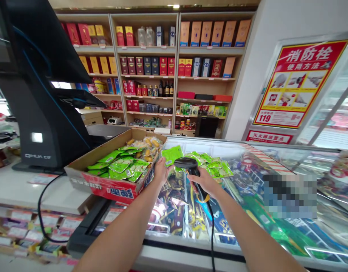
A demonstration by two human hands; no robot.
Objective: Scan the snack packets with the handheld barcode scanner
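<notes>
My left hand (161,170) is closed on the edge of a green snack packet (172,155), its printed side turned toward me. Wrapped round the handle of a black barcode scanner (186,163) is my right hand (204,182). The scanner's head points left, close to the packet, and its cable hangs down over the freezer edge. More green packets (216,166) lie in a loose pile on the freezer's glass top behind the scanner. Left of my hands, an open cardboard box (105,189) holds several green packets and small yellowish wrapped snacks (149,151).
Under the glass, the chest freezer (196,245) holds many wrapped ice creams. A black checkout terminal (40,113) stands on the white counter (43,196) at left. Shelves (176,53) of boxed bottles line the back wall. A red notice (300,83) hangs at right.
</notes>
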